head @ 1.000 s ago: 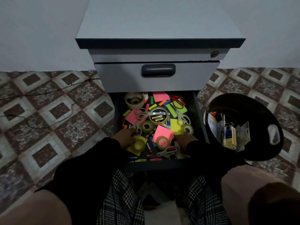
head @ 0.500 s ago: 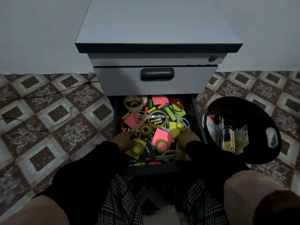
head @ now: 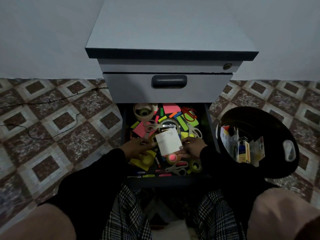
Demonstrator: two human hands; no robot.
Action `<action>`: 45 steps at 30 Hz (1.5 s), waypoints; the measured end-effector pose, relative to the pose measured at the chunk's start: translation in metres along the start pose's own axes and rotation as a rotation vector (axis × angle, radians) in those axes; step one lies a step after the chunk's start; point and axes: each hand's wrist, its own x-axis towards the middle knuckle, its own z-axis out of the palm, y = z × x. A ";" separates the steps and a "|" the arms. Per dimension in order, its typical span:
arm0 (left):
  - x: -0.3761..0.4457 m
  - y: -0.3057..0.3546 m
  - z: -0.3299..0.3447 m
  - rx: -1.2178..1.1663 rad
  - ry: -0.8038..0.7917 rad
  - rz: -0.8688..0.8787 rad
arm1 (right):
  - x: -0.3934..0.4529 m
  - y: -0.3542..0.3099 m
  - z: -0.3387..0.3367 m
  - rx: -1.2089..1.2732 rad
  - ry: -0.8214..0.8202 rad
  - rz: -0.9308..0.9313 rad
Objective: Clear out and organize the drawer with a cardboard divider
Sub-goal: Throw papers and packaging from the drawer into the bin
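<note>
- Your right hand (head: pixel 193 148) and left hand (head: pixel 138 148) pinch opposite edges of a white paper slip (head: pixel 168 142) (printed side up).
- Below that grip lies the open drawer (head: pixel 210 122), cluttered with tape rolls, scissors and notes.

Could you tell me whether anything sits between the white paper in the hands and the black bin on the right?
Nothing visible blocks it. The white paper, held above the clutter by the left hand and right hand, only has the drawer's right wall to clear before the open black bin.
</note>
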 end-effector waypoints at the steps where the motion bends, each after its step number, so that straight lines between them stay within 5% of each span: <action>1: -0.001 0.000 -0.001 -0.041 -0.019 -0.007 | 0.000 0.002 0.004 0.017 -0.020 0.014; 7: -0.003 -0.001 -0.007 -0.181 -0.069 -0.037 | -0.003 0.010 0.023 0.139 -0.151 0.022; 11: -0.001 0.006 -0.005 -0.222 0.078 0.027 | 0.002 0.009 0.029 0.091 -0.158 -0.005; 13: 0.002 0.007 -0.010 -0.103 0.244 0.096 | 0.008 0.010 0.031 -0.077 -0.117 -0.049; 17: 0.002 0.008 -0.029 0.259 0.482 0.146 | 0.030 0.005 0.028 -0.793 0.065 -0.245; 21: 0.004 0.004 -0.044 0.458 0.572 0.217 | 0.067 -0.002 0.032 -1.185 0.059 -0.497; 24: 0.009 0.000 -0.051 0.387 0.559 0.223 | 0.090 -0.011 0.040 -1.431 0.103 -0.541; 45: 0.020 -0.007 -0.062 0.198 0.485 0.189 | 0.152 -0.073 0.080 -1.645 0.127 -0.455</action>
